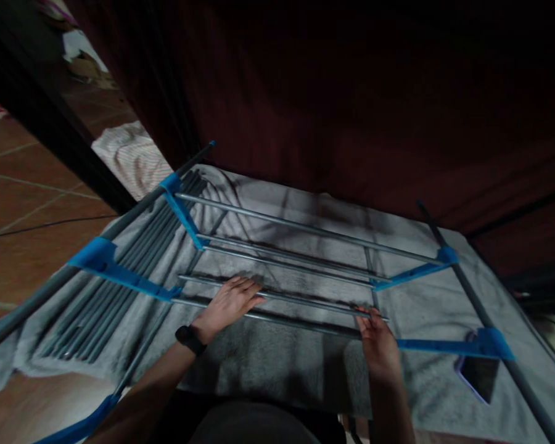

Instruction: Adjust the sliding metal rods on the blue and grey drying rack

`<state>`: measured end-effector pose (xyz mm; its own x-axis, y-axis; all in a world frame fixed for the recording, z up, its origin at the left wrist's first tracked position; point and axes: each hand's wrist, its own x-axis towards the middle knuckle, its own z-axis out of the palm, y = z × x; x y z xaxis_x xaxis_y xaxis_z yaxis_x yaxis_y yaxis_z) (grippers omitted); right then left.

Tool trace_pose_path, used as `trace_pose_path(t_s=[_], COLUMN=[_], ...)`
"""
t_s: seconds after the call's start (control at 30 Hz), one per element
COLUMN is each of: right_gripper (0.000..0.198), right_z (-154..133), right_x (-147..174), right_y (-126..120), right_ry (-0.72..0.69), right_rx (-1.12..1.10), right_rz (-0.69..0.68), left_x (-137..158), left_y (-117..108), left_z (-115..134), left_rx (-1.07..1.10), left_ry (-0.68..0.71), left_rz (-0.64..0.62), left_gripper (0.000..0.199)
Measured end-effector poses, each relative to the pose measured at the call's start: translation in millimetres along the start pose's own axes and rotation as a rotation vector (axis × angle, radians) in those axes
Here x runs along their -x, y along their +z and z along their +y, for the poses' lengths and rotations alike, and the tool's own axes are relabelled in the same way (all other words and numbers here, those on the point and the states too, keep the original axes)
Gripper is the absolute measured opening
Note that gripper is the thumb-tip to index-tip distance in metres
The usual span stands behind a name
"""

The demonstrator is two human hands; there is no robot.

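Observation:
Both my hands are on one loose-ended grey metal tube of a rack-like frame. My left hand lies over it left of centre, palm down, the fingers curled round it. Near the tube's right end, my right hand pinches it between thumb and fingers. Just below runs another crossbar, close to a blue plastic bracket on the left and a second blue bracket on the right. Farther back, several crossbars, among them a long tube, span two more blue brackets.
A row of loose grey tubes lies on the grey blanket at left. A phone rests under the right bracket. Thick side poles flank the frame. A dark red curtain hangs behind; tiled floor shows at left.

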<state>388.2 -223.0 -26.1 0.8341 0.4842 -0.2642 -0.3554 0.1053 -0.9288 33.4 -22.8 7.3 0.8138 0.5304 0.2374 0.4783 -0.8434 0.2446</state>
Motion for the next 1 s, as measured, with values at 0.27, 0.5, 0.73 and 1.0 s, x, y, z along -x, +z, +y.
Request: trace_pose_path(t_s=[0.27, 0.5, 0.73, 1.0], right_gripper=[0.027, 0.032, 0.040, 0.032], right_z=[-13, -14, -21, -43], right_x=[18, 16, 12, 12], right_y=[24, 26, 36, 49], right_ry=[0.130, 0.096, 0.112, 0.062], right_rx=[-0.205, -0.253, -0.276, -0.362], right_rz=[0.098, 0.038, 0.065, 0.010], left_x=[1, 1, -3, 2], left_y=[9, 12, 8, 8], left_z=[-16, -30, -32, -46], left_rx=[-0.040, -0.108, -0.102, -0.201], left_ry=[0.037, 0.165, 0.160, 0.248], left_rz=[0.090, 0.143, 0.185, 0.231], left_gripper=[0.044, 0.046, 0.048, 0.047])
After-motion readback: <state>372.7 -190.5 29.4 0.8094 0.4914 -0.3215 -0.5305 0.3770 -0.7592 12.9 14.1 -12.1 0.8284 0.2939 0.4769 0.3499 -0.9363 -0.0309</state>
